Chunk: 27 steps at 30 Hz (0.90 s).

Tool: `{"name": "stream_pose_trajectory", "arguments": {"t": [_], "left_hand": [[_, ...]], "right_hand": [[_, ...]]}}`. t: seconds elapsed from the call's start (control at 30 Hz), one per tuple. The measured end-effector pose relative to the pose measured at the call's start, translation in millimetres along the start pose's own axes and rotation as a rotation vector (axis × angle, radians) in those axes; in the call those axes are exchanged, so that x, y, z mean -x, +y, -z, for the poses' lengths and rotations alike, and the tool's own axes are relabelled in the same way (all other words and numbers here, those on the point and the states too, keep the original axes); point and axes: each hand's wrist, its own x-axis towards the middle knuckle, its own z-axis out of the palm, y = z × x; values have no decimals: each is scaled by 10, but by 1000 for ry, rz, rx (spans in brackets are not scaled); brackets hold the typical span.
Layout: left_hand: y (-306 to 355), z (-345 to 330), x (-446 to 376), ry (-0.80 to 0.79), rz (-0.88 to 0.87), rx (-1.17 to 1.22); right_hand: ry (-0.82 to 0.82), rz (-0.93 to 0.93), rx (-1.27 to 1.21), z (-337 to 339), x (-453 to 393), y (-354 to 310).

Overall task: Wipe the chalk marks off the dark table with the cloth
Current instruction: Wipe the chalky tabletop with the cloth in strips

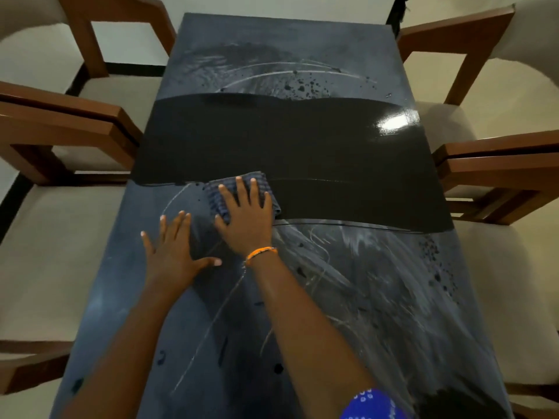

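The long dark table (302,140) runs away from me, with a wet black band wiped across its middle. Greyish chalk marks (372,267) smear the near half, and more chalk marks (272,71) cover the far end. A folded blue-grey cloth (217,192) lies at the near edge of the black band. My right hand (246,217), with an orange band at the wrist, presses flat on the cloth with fingers spread. My left hand (172,255) rests flat on the chalky surface just to the left, holding nothing.
Wooden armchairs with cream cushions flank the table: two chairs on the left (69,125) and two chairs on the right (490,164). Dark wet droplets (435,267) speckle the chalk near the right edge. A light glare (393,124) shines on the wet band.
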Motion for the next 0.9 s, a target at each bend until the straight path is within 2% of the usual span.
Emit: {"name": "stream_pose_trajectory", "arguments": {"t": [0.1, 0.3, 0.4, 0.47, 0.63, 0.8, 0.9], "left_hand": [[-72, 33, 17, -26, -12, -5], [-143, 9, 24, -57, -66, 24], [-285, 17, 20, -37, -61, 38], [-432, 34, 20, -24, -36, 56], [-823, 117, 42, -19, 69, 86], [-1158, 143, 158, -29, 146, 129], [-1248, 152, 253, -23, 182, 125]], "right_hand": [[53, -5, 59, 153, 4, 392], [197, -408, 68, 404, 222, 1355], [181, -542, 59, 350, 177, 1263], [170, -553, 72, 263, 51, 1024], [127, -349, 38, 7, -448, 36], [18, -10, 23, -359, -764, -1305], [-75, 201, 64, -493, -710, -1755]]}}
